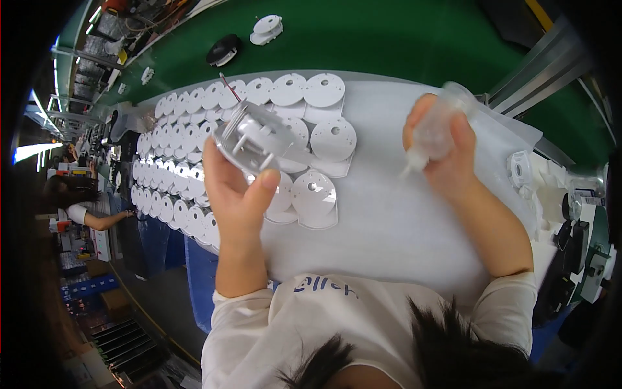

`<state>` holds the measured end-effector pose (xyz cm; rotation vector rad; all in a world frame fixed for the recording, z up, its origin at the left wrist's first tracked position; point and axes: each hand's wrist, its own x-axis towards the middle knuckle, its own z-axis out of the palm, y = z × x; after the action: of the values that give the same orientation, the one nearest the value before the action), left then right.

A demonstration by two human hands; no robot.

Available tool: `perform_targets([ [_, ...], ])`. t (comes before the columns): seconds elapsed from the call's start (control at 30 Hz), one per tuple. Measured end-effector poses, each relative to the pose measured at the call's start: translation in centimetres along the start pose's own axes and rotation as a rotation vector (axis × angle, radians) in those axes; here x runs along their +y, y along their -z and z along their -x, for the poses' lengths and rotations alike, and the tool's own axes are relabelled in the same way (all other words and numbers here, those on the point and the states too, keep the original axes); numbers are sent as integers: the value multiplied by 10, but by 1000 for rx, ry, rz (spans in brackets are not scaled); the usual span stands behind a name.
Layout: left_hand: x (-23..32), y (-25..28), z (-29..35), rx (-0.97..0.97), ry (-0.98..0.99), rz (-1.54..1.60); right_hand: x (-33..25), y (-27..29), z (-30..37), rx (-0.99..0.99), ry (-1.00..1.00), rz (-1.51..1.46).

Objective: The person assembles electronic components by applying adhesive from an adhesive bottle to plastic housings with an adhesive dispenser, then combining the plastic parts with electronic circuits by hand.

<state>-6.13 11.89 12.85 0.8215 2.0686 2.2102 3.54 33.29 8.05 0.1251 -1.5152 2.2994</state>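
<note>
Toward the left, my left hand (234, 194) is closed on a glossy white plastic housing (259, 137), open-sided with posts inside. A thin dark red wire (230, 88) sticks up past its top edge. To the right, my right hand (457, 159) wraps round a translucent squeeze bottle (433, 135). The bottle is tilted, its nozzle pointing down and left, and blurred. Rows of round white plastic parts (334, 139), each with a small hole, lie under and beyond my left hand. My two hands are well apart above the sheet.
A white sheet (382, 214) covers the work surface over a green belt (382, 45). A black round part (223, 50) and a white part (267, 29) lie on the belt. Metal framing (544, 78) stands at far right. Another person's arm (107, 222) shows at far left.
</note>
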Motion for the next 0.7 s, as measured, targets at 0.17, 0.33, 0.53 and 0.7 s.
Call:
perform_targets([
  [0.17, 3, -18, -78, -157, -305, -764, 18, 12, -23, 397, -368, -224],
  [0.33, -53, -79, -173, -331, 123, -1185, 27, 9, -25, 239, -369, -142],
  [0.53, -88, -130, -185, -474, 261, -1401, 24, 15, -20, 265, -379, -150],
  [0.7, -91, -116, -215, -287, 128, -1409, 21, 13, -21, 284, -371, -137],
])
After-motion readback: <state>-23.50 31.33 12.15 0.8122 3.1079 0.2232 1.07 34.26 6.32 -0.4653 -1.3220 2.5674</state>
